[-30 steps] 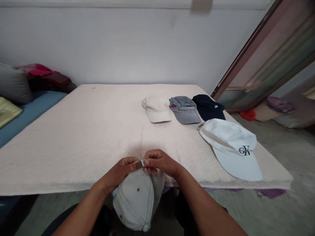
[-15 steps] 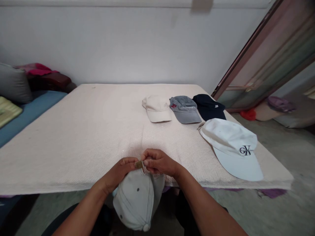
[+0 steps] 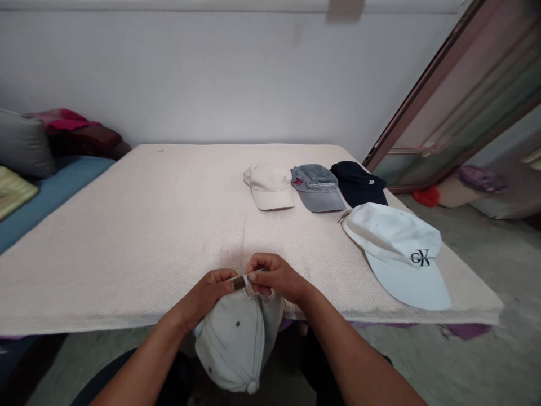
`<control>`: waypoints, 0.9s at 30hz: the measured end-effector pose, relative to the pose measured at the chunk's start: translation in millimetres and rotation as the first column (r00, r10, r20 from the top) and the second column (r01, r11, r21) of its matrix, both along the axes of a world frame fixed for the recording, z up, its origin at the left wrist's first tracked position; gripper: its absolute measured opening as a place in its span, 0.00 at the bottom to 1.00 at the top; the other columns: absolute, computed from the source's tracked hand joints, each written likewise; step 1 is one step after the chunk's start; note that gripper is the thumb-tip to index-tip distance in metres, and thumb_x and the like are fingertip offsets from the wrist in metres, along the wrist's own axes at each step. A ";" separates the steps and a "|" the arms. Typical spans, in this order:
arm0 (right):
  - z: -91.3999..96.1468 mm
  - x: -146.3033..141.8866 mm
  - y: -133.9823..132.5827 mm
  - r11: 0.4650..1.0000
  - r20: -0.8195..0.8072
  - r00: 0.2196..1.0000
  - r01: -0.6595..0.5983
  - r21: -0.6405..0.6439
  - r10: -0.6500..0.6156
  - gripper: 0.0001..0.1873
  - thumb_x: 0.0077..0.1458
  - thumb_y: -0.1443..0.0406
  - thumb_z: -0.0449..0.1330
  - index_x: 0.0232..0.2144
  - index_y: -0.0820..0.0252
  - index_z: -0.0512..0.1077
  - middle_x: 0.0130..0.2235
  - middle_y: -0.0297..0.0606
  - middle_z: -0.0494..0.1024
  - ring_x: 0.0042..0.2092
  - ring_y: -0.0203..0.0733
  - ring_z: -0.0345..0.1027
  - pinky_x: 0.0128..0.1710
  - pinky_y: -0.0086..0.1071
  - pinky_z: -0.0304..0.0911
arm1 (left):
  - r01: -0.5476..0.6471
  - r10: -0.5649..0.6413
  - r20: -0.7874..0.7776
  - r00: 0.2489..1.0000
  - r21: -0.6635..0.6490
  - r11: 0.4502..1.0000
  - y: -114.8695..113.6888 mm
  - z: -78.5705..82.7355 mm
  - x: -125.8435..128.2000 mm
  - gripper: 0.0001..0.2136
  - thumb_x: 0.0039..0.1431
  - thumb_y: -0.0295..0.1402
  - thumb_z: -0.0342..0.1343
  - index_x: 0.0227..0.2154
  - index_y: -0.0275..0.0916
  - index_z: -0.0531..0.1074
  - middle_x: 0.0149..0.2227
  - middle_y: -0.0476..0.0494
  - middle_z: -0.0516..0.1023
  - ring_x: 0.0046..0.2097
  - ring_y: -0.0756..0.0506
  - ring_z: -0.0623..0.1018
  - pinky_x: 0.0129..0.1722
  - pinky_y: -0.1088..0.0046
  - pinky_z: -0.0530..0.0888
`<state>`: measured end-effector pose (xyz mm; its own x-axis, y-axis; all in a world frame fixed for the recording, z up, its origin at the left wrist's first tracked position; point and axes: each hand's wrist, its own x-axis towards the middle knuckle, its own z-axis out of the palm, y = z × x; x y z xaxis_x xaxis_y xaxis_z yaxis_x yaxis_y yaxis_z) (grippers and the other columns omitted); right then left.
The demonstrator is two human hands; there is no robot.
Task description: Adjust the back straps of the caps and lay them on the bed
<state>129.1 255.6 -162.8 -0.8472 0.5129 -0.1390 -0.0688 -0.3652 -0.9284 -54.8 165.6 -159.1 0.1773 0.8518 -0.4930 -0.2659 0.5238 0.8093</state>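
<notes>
A light grey baseball cap (image 3: 234, 338) hangs at the near edge of the cloth-covered surface, its crown toward me and its top button low. At its back strap sits a brass-coloured buckle (image 3: 239, 282). My left hand (image 3: 212, 288) pinches the strap on the buckle's left side. Thumb and fingers of my right hand (image 3: 273, 274) are closed on the strap just right of the buckle, where a pale bit of strap shows. The fingers partly cover the strap's ends.
A white cap (image 3: 393, 237) with black letters lies at the right. Behind it are a navy cap (image 3: 358, 183), a grey cap (image 3: 319, 192) and a cream cap (image 3: 270, 189) on the cream cloth (image 3: 127, 237). A grey cushion (image 3: 23, 144) is far left.
My right hand has shifted slightly up and right from the buckle, and more pale strap shows between them. My left hand holds nearly the same place.
</notes>
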 end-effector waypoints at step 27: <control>1.4 -5.0 -3.5 0.988 0.060 0.988 0.139 0.069 -0.143 0.05 0.47 0.66 0.62 0.26 0.61 0.68 0.19 0.26 0.66 0.17 0.27 0.54 0.16 0.22 0.50 | -0.103 0.104 -0.089 0.991 0.024 0.994 4.7 3.0 5.9 0.10 0.50 0.36 0.62 0.24 0.37 0.67 0.18 0.56 0.64 0.17 0.56 0.58 0.17 0.80 0.54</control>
